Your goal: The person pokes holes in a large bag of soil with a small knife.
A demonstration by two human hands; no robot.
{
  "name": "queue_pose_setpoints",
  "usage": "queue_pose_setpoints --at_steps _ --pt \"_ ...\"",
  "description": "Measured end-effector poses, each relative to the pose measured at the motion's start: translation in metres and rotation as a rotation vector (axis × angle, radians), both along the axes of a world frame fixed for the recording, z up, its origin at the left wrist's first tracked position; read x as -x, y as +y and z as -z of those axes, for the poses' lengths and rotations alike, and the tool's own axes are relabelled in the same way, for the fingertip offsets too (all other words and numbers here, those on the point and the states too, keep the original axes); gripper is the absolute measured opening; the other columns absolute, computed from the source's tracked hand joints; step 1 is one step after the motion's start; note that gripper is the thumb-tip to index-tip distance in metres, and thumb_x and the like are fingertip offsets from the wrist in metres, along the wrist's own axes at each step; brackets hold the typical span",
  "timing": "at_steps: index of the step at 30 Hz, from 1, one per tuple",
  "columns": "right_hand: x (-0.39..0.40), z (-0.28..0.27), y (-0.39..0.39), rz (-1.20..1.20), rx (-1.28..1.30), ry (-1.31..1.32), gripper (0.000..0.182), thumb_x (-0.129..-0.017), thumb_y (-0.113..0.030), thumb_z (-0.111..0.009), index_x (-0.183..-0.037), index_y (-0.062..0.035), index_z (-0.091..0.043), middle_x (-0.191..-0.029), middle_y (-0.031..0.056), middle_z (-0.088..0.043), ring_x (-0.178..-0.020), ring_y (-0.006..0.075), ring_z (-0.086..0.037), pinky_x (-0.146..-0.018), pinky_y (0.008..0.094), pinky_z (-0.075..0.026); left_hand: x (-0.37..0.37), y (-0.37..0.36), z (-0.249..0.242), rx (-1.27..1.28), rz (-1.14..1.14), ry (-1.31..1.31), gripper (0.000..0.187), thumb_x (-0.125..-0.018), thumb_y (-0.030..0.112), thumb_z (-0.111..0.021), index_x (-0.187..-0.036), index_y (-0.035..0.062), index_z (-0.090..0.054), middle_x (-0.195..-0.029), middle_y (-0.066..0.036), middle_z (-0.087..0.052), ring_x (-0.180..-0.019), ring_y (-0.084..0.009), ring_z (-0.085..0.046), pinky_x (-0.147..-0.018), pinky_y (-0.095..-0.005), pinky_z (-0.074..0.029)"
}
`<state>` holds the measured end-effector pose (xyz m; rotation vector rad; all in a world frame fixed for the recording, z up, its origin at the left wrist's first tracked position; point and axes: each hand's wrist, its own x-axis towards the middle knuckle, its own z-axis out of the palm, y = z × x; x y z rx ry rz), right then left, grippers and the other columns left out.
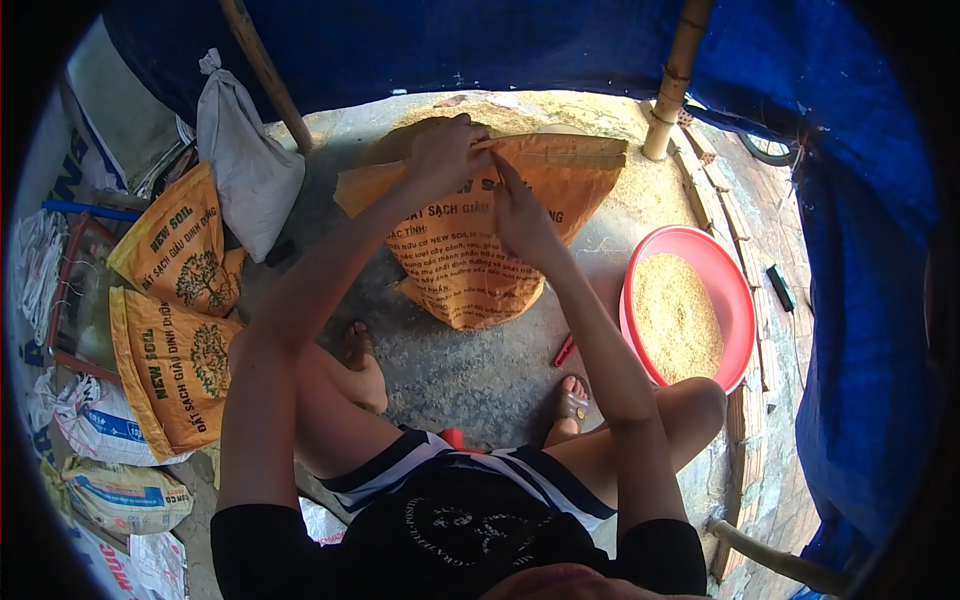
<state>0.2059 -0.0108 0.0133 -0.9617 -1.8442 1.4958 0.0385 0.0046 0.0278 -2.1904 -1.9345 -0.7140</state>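
Left grip (444, 152), right grip (522, 217) (at sack (465, 265) edge)

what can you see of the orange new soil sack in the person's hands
The orange NEW SOIL sack looks like plastic, with dark printed lettering and a broad top narrowing toward the bottom. It sits on the grey floor. The left hand and right hand pinch its top edge near the middle. Contents are hidden.
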Motion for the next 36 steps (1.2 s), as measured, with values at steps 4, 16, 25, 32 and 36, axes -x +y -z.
queue_pose_setpoints --at_steps 4,16,25,32,36 --pt "0.002 0.004 0.003 -0.076 0.366 0.256 0.051 -0.092 -0.016 -0.038 -0.139 -0.0172 -0.02 -0.078 0.0102 -0.058 -0.058 0.015 -0.058 -0.046 0.0288 -0.045 0.003 -0.003 -0.009 0.048 0.046 0.007 0.032 -0.076 0.031 -0.061 -0.097 0.0076 -0.063 -0.088 -0.009 -0.059 -0.083 -0.0244 -0.059 -0.071 -0.0373 -0.048" --pt "-0.005 0.022 0.02 -0.492 1.577 1.351 0.036 -0.094 -0.013 -0.031 -0.13 -0.0177 -0.037 -0.071 0.0024 -0.04 -0.051 0.0068 -0.036 -0.039 0.0182 -0.034 0.006 0.002 0.001 0.019 0.108 -0.002 0.03 -0.078 0.029 -0.057 -0.097 0.0062 -0.061 -0.085 -0.01 -0.056 -0.08 -0.0277 -0.057 -0.069 -0.0386 -0.044" --pt "0.004 0.019 0.007 0.016 -0.009 0.008 0.049 -0.089 -0.014 -0.031 -0.138 -0.019 -0.027 -0.071 0.0065 -0.05 -0.058 0.0102 -0.048 -0.05 0.0233 -0.041 0.004 0.0 -0.011 0.146 0.066 -0.107 0.029 -0.074 0.028 -0.06 -0.089 0.0041 -0.064 -0.072 -0.012 -0.06 -0.068 -0.0248 -0.059 -0.063 -0.0373 -0.046" --pt "0.005 -0.001 -0.01 0.023 0.193 0.127 0.052 -0.088 -0.011 -0.031 -0.14 -0.0147 -0.022 -0.075 0.0064 -0.054 -0.059 0.0116 -0.051 -0.057 0.0275 -0.045 0.018 0.013 -0.005 0.276 0.13 -0.173 0.035 -0.082 0.037 -0.057 -0.092 0.0033 -0.062 -0.077 -0.014 -0.059 -0.072 -0.0258 -0.059 -0.063 -0.0356 -0.045" --pt "0.01 -0.004 -0.011 0.049 0.353 0.235 0.052 -0.089 -0.01 -0.031 -0.14 -0.015 -0.023 -0.071 0.0047 -0.05 -0.054 0.0099 -0.047 -0.049 0.0248 -0.043 0.011 0.011 -0.01 0.263 0.114 -0.146 0.036 -0.084 0.038 -0.055 -0.09 0.0033 -0.063 -0.077 -0.013 -0.059 -0.071 -0.0253 -0.058 -0.064 -0.0358 -0.044"
